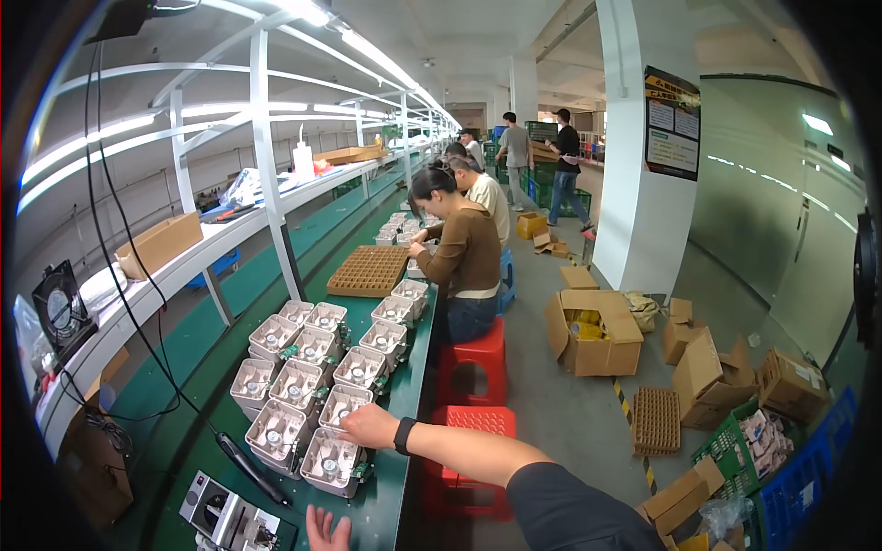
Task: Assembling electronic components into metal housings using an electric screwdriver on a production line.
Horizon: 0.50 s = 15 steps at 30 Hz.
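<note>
My right hand reaches in from the right, a dark band on its wrist. Its fingers are bent at the rim of a white square housing, with the thumb low by the nearer white housing; the fingertips are partly hidden. Each housing is open-topped with a round metal part inside, and small green boards show at the sides of some. At the lower edge my left hand is partly in view, fingers apart and nothing in them. Left of it stands a small grey-and-black device. A black corded electric screwdriver lies beside the housings.
Several more housings stand in rows on the green bench. Farther along, a co-worker sits by a brown divided tray. Red stools line the right side. Cardboard boxes and a green crate stand on the floor.
</note>
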Motion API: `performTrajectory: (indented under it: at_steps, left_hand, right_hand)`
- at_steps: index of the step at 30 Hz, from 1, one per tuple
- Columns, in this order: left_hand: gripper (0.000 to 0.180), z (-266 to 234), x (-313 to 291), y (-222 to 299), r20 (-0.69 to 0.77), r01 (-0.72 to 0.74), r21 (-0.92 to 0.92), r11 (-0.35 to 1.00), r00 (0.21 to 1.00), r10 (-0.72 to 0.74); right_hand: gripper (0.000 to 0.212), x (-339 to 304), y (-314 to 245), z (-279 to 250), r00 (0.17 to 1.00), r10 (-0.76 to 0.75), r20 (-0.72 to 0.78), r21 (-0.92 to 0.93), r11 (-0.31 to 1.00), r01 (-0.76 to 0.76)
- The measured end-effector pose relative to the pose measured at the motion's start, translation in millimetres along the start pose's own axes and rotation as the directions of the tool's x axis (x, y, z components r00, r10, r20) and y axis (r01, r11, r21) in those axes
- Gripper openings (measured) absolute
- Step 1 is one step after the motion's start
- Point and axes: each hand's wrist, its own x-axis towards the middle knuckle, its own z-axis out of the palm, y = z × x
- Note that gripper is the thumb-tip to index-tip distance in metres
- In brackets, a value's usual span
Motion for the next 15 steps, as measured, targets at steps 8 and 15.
performTrajectory:
  at_steps: [8, 15]
  left_hand:
    - [0.057, -69.3, -139.3, 18.2, -0.404, -0.014, 0.209, 0.978, 0.91, 0.099]
    - [0.041, -106.1, -152.5, -28.9, -0.744, 0.373, 0.647, 0.665, 0.498, 0.445]
  right_hand:
    - [0.009, 20.7, -51.2, 1.7, 0.945, -0.155, -0.287, -0.056, 0.988, 0.145]
    - [0.014, -24.0, -99.9, 85.8, 0.981, -0.145, 0.126, 0.735, 0.678, 0.006]
